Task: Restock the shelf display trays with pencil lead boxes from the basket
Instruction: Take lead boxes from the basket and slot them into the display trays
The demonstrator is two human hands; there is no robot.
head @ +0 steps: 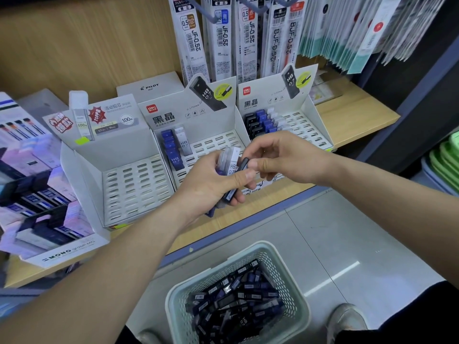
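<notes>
My left hand [211, 184] grips a bundle of several pencil lead boxes [229, 161], white and blue, in front of the middle display tray [218, 141]. My right hand [280, 157] pinches a black lead box [244, 164] at the edge of that bundle. The middle tray holds a short row of blue and white boxes [173, 147] at its back left. The right tray [305, 125] has rows of black, blue and white boxes at its left side. The left tray [136, 184] shows only bare slots. On the floor below stands a pale green basket [290, 276] full of lead boxes.
Refill packs [221, 38] hang on hooks above the trays. A MONO display box [44, 214] with stock sits at the left of the wooden shelf [360, 115]. Green trays [447, 165] are stacked at the right. My shoe [345, 319] is beside the basket.
</notes>
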